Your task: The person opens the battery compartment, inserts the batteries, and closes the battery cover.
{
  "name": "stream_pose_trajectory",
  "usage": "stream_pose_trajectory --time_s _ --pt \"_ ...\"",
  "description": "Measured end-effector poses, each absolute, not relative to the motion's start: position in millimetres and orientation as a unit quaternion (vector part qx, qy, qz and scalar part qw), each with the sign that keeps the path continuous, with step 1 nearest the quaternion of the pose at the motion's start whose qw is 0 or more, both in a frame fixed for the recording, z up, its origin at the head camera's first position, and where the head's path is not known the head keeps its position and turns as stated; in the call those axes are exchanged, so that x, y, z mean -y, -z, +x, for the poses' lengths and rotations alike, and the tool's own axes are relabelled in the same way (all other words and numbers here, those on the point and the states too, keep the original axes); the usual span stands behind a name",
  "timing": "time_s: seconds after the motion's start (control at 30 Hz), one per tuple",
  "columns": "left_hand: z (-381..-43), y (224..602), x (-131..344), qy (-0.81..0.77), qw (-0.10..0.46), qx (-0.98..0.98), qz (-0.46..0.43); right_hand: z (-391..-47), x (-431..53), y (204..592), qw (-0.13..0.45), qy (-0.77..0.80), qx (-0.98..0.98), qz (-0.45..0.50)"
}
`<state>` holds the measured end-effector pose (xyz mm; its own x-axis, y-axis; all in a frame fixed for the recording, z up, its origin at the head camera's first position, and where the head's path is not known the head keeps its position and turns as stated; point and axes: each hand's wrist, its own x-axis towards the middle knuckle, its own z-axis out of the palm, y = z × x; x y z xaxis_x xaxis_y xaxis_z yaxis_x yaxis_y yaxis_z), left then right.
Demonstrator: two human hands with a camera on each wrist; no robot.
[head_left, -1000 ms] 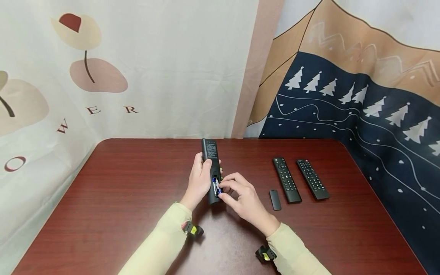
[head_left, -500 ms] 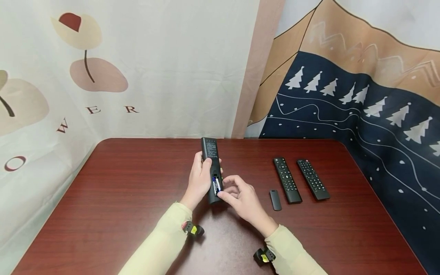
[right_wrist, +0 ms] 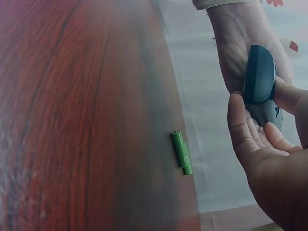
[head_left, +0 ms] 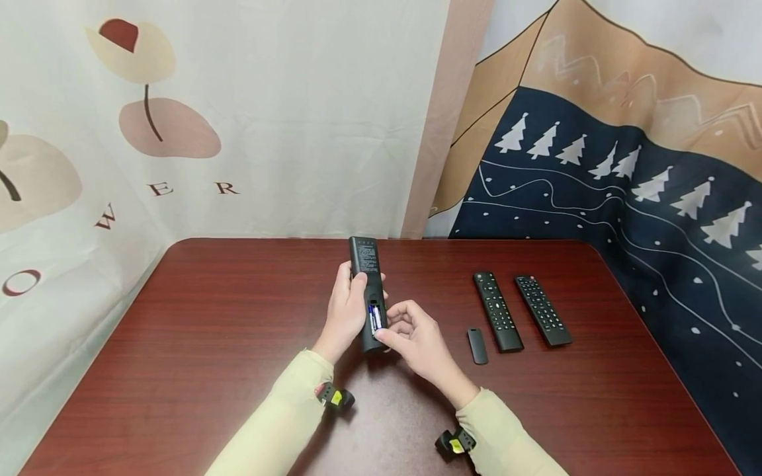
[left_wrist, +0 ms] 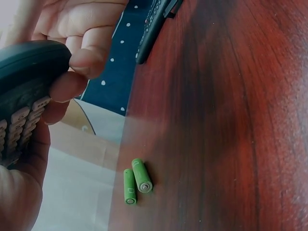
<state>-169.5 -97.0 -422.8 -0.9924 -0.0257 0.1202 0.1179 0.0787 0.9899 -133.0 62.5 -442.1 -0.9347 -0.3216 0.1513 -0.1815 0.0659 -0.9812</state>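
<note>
The left hand (head_left: 345, 307) gripped a black remote (head_left: 364, 256) above the table (head_left: 208, 344), back side up, thumb across it. Two batteries (head_left: 375, 316) lay in its uncovered compartment. The right hand (head_left: 421, 338) grasped the remote's lower end, thumb at the batteries' near end, fingers against the side and underneath. To the right lay a small cover (head_left: 477, 346) and two other remotes (head_left: 498, 312); two green batteries (left_wrist: 142, 177) lay side by side near the table's edge.
</note>
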Motion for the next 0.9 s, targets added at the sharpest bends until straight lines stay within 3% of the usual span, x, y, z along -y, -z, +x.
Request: stream_pose_trajectory --time_s 0.4,0.9 --pt "-168.1 421.9 94.1 0.676 0.044 0.735 -0.029 -137.7 -62.9 438.7 0.127 0.704 -0.691 -0.103" --pt "-167.9 423.3 94.6 0.671 0.043 0.740 -0.032 -136.2 -66.4 437.8 0.119 0.676 -0.718 -0.120"
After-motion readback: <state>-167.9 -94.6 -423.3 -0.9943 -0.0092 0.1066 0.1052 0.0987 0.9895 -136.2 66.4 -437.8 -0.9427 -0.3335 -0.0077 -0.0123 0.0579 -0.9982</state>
